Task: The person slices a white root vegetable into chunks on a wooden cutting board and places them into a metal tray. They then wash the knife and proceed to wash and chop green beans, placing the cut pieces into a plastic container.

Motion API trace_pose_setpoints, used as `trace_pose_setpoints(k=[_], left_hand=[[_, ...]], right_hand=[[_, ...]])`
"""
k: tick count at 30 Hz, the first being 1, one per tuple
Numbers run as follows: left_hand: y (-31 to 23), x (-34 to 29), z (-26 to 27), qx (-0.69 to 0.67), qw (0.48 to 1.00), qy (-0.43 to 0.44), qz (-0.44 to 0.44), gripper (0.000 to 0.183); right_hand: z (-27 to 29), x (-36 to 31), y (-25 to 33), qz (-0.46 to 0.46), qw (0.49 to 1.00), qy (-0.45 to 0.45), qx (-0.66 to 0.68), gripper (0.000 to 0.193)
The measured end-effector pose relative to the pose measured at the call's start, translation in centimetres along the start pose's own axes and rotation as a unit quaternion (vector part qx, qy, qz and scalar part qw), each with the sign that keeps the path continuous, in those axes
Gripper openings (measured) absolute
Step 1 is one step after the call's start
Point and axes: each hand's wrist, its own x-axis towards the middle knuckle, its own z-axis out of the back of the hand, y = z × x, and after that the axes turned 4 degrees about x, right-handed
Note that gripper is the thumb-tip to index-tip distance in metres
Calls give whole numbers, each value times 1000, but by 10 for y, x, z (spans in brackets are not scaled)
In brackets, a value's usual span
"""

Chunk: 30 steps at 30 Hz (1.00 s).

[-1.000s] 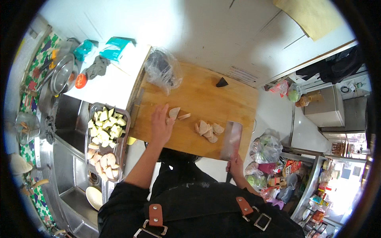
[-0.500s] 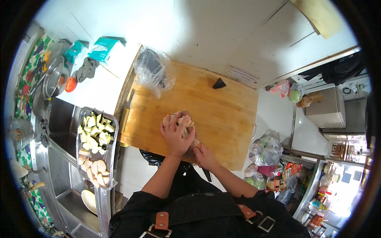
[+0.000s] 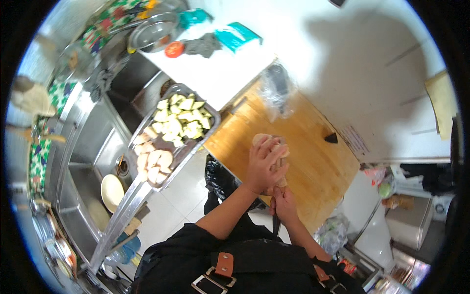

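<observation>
My left hand (image 3: 266, 169) is curved over a bunch of pale potato-like slices (image 3: 262, 139), keeping them against a knife blade mostly hidden beneath it. My right hand (image 3: 285, 204) grips the knife by its dark handle (image 3: 276, 224), which points back toward me. Both hands are close together above the left part of a wooden cutting board (image 3: 303, 161). To the left, a metal tray (image 3: 213, 111) holds pale chunks with dark skin, like eggplant (image 3: 182, 116), and more potato-like slices (image 3: 155, 160) at its near end.
A second knife (image 3: 238, 105) lies at the board's left edge, near a clear plastic bag (image 3: 276, 85). A dark wedge-shaped piece (image 3: 331, 138) sits at the far right. Sink basins (image 3: 93, 183) with a pale bowl (image 3: 112, 192) stand left; a black bin bag (image 3: 219, 177) hangs below the board.
My view has swung left, so the tray and sink appear nearer the middle. Both hands, with slices and knife, still hold together and seem lifted toward the board's left side.
</observation>
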Motion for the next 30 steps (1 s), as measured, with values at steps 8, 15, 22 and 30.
trace_pose_setpoints(k=[8, 15, 22, 30], left_hand=[[2, -1, 161, 112, 991, 58, 53, 94], [66, -44, 256, 186, 972, -9, 140, 75], [105, -46, 272, 322, 935, 80, 120, 63], [94, -28, 264, 415, 884, 125, 174, 93]], right_hand=[[-95, -11, 67, -46, 979, 196, -43, 16], [-202, 0, 78, -133, 930, 336, -73, 18], [-160, -3, 67, -195, 903, 369, -106, 24], [10, -66, 11, -94, 991, 51, -80, 21]])
